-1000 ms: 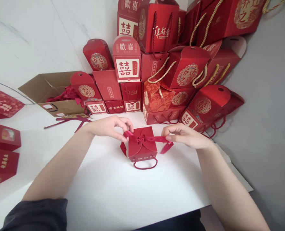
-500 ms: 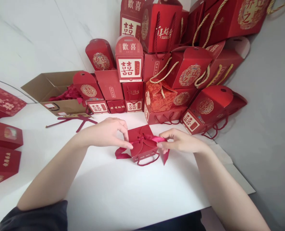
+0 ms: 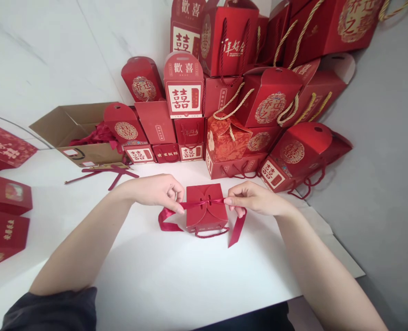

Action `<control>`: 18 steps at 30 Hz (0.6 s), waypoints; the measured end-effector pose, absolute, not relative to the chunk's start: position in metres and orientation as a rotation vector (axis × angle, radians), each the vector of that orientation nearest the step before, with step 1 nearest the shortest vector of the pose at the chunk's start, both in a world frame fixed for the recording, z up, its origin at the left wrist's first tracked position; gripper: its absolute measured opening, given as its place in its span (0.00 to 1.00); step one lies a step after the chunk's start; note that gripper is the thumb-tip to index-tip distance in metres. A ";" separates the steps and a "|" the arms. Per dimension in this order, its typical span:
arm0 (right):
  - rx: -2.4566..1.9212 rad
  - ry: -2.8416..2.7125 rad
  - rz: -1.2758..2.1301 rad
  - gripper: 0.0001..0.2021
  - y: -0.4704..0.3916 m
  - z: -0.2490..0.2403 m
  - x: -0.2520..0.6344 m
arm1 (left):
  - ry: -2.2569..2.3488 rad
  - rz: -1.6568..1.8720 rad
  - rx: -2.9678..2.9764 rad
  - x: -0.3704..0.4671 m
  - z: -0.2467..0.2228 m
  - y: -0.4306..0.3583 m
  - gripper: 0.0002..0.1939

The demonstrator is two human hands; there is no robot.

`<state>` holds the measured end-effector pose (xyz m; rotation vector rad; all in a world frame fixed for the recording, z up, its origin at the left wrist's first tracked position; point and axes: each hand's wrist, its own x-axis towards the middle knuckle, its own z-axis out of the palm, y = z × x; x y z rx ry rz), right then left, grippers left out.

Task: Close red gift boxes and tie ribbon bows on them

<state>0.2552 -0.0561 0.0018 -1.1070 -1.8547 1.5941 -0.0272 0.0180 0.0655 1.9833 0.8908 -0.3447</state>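
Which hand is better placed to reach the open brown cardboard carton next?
Likely the left hand, nearer the carton; the right hand is beyond the square red cardboard box. Both pinch shiny red ribbon.

stacked red boxes (image 3: 183, 99), open cardboard carton (image 3: 100, 153)

The front box (image 3: 206, 216) is red with pale lettering; the ribbon (image 3: 237, 229) is crimson. The carton (image 3: 103, 151) is brown. The table (image 3: 190, 276) is white; the left wall (image 3: 52, 55) is white with grey veining.
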 end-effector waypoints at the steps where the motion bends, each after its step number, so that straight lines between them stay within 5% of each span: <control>1: -1.105 -1.846 1.594 0.19 -0.056 0.002 0.257 | 0.897 -0.350 1.971 -0.027 0.064 0.019 0.17; 11: -1.084 -1.839 1.545 0.18 -0.050 -0.005 0.258 | 0.707 -0.369 2.019 -0.034 0.057 0.037 0.14; 18: -1.091 -1.823 1.518 0.17 -0.051 -0.006 0.255 | 0.401 0.183 1.949 -0.024 0.047 0.037 0.05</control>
